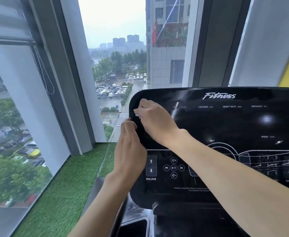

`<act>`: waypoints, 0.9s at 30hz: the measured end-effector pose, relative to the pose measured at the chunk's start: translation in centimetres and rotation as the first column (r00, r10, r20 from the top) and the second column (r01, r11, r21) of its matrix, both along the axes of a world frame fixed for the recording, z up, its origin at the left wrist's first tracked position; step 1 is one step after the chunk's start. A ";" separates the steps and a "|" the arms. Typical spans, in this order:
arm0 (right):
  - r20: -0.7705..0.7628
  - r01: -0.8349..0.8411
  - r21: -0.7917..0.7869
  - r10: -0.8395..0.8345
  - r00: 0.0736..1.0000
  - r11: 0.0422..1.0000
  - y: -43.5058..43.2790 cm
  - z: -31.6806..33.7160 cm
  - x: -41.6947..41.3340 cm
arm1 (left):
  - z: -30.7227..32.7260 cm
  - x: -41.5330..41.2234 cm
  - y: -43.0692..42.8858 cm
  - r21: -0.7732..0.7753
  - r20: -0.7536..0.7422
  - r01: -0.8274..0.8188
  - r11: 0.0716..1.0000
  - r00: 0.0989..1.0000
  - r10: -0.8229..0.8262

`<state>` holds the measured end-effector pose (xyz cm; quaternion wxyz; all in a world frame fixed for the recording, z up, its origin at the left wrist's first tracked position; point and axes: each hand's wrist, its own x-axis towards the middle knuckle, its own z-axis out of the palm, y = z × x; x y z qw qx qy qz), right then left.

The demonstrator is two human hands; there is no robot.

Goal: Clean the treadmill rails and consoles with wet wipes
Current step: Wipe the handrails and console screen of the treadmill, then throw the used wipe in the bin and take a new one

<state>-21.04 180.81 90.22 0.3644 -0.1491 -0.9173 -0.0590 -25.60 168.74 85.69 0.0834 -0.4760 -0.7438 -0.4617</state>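
The glossy black treadmill console (pixel 225 127), marked "Fitness" along its top, is seen at the right of the view, in front of a tall glass window (pixel 113 65); the small crumpled white wet wipe (pixel 137 114) is held against the console's upper left corner, just inside the rounded edge; it is pinched in the grip of the right hand (pixel 154 120), whose fingers are curled round it so that only a small part of the wipe is exposed; the right forearm is extended across the console face from the lower right. The left hand (pixel 129 149) is placed on the console's left edge, just below the wipe; its grip is narrow, the fingertips (pixel 127 123) being bent over that edge. The INCLINE arrow buttons (pixel 151 165) are located just right of the left wrist; a strip of green artificial turf (pixel 63 185) is laid along the floor below the window.
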 end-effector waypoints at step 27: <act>-0.044 -0.621 -0.708 0.857 0.514 0.336 -35.6 -9.3 9.8 | -5.6 14.9 -36.8 0.046 0.820 -0.601 0.798 0.479 0.314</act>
